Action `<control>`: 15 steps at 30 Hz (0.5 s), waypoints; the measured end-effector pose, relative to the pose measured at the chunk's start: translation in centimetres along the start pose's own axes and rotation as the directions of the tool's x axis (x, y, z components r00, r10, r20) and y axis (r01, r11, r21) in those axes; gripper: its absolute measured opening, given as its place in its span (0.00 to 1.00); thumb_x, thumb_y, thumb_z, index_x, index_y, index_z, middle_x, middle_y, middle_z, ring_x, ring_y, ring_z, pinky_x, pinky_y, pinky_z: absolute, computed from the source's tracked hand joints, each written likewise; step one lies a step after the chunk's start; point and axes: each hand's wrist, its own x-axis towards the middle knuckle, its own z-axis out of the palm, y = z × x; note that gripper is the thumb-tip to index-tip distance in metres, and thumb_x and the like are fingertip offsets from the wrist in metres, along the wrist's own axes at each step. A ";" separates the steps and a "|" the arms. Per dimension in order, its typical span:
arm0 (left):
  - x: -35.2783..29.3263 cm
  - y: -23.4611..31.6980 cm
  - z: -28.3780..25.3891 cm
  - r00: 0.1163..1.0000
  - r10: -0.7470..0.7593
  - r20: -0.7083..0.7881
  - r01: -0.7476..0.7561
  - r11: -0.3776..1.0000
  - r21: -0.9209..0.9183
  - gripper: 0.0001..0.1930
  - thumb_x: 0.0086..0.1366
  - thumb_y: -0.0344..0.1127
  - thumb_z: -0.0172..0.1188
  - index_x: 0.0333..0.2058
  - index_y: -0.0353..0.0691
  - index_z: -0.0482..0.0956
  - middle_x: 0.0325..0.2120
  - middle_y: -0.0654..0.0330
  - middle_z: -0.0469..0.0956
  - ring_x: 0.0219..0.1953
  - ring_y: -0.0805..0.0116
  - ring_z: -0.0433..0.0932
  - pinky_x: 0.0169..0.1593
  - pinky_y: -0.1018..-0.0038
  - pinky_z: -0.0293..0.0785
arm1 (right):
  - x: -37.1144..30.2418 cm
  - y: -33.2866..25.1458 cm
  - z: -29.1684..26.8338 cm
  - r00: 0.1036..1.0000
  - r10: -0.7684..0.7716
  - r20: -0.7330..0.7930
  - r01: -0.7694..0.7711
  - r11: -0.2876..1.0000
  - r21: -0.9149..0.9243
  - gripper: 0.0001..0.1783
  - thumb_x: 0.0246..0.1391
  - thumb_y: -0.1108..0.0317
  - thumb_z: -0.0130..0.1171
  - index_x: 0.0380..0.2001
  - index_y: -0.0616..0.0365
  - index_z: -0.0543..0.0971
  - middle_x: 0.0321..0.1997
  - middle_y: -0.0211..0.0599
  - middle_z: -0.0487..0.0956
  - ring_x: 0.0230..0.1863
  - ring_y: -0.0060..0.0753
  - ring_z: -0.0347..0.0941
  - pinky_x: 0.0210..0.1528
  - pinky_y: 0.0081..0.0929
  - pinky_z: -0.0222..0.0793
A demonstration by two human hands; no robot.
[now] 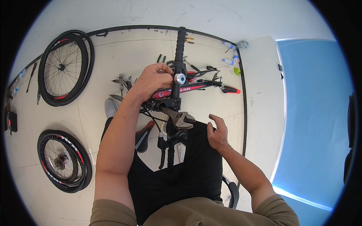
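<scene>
Here's the left hand [156, 80], fingers curled at the handlebar [180, 49] ahead of the lap; clamped or not, I can't tell! Right hand [218, 135] hovers, fingers apart, a gap separating it from the wrench [180, 119]. Wheels [61, 67] lie well left; bottles [228, 61] near the wall edge, contents unclear.

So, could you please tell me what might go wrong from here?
The adjustable wrench sticks out by the stem with no fingers around it, so it might slip and drop.

Only the left hand is at the handlebar; the right hand is open and away from it, so the bar could swing or tip.
</scene>
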 end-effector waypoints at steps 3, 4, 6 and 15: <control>-0.4 0.8 0.3 1.000 0.003 -0.021 -0.003 0.999 0.033 0.11 0.59 0.23 0.62 0.41 0.31 0.77 0.38 0.50 0.82 0.40 0.63 0.85 0.47 0.68 0.85 | 0.0 0.0 -0.1 1.000 0.008 -0.001 -0.008 1.000 0.001 0.19 0.59 0.71 0.58 0.54 0.63 0.78 0.53 0.49 0.81 0.57 0.49 0.77 0.61 0.39 0.71; -0.7 1.1 0.3 0.999 0.002 -0.034 -0.001 1.000 0.029 0.12 0.59 0.23 0.62 0.42 0.31 0.77 0.38 0.51 0.82 0.41 0.63 0.85 0.48 0.67 0.85 | -0.1 0.0 -0.1 1.000 0.008 -0.001 -0.008 1.000 0.001 0.19 0.59 0.71 0.58 0.53 0.63 0.78 0.53 0.49 0.81 0.57 0.49 0.77 0.61 0.39 0.71; -0.7 1.3 0.1 0.997 -0.001 -0.072 0.003 1.000 0.021 0.13 0.59 0.24 0.62 0.43 0.32 0.77 0.39 0.52 0.82 0.41 0.63 0.85 0.47 0.68 0.84 | 0.0 0.1 -0.1 1.000 0.000 -0.007 0.000 1.000 -0.002 0.19 0.59 0.71 0.58 0.53 0.63 0.78 0.53 0.49 0.81 0.57 0.49 0.77 0.61 0.39 0.71; -1.4 2.1 -0.9 0.997 0.044 0.065 -0.067 0.905 0.420 0.17 0.58 0.28 0.68 0.48 0.35 0.82 0.38 0.57 0.83 0.37 0.72 0.80 0.40 0.76 0.78 | -0.1 0.4 0.1 1.000 -0.003 -0.016 0.003 1.000 0.002 0.18 0.59 0.72 0.58 0.53 0.63 0.78 0.53 0.49 0.81 0.57 0.49 0.77 0.61 0.38 0.71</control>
